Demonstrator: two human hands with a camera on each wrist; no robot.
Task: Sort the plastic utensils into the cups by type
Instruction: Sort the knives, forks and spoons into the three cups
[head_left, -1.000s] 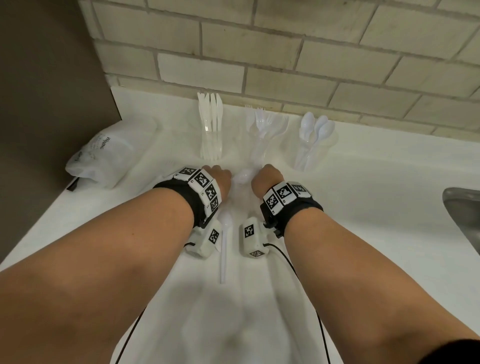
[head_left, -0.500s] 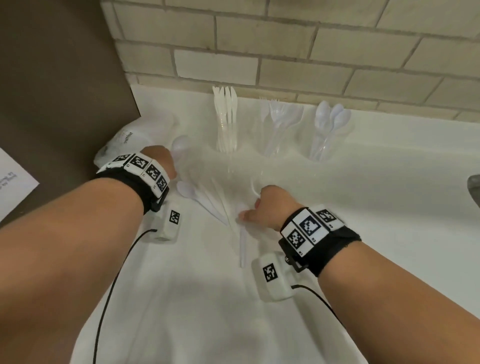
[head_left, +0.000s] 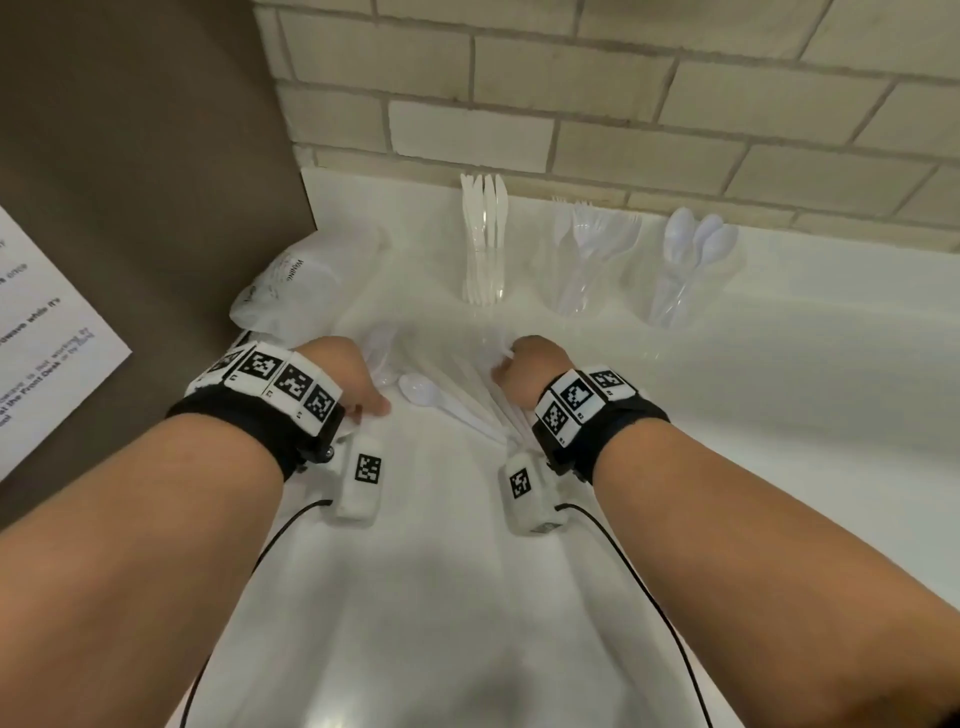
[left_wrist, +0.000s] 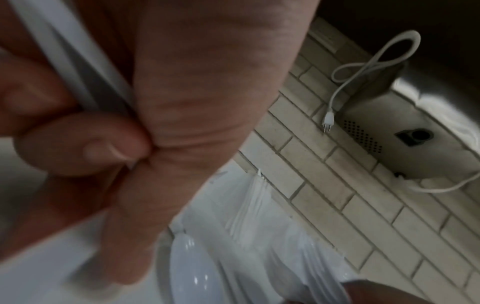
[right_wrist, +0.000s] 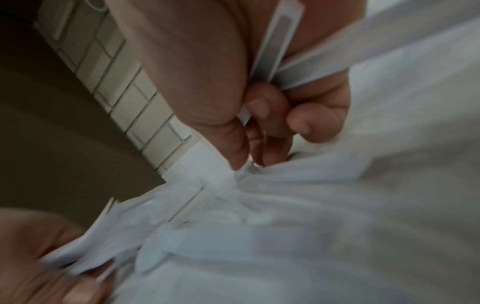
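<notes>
A loose pile of white plastic utensils (head_left: 457, 400) lies on the white counter (head_left: 779, 415) between both hands, a glossy spoon (head_left: 421, 389) on top. The left hand (head_left: 348, 374) is curled round flat white utensil handles (left_wrist: 75, 61), thumb pressed against them. The right hand (head_left: 524, 371) likewise grips smooth, ribbed handles (right_wrist: 275, 47) in its curled fingers. Behind, three clear cups stand in a row against the brick wall: knives (head_left: 484, 234) left, forks (head_left: 592, 249) middle, spoons (head_left: 693, 254) right. A crumpled plastic bag (head_left: 291, 291) sits at left.
</notes>
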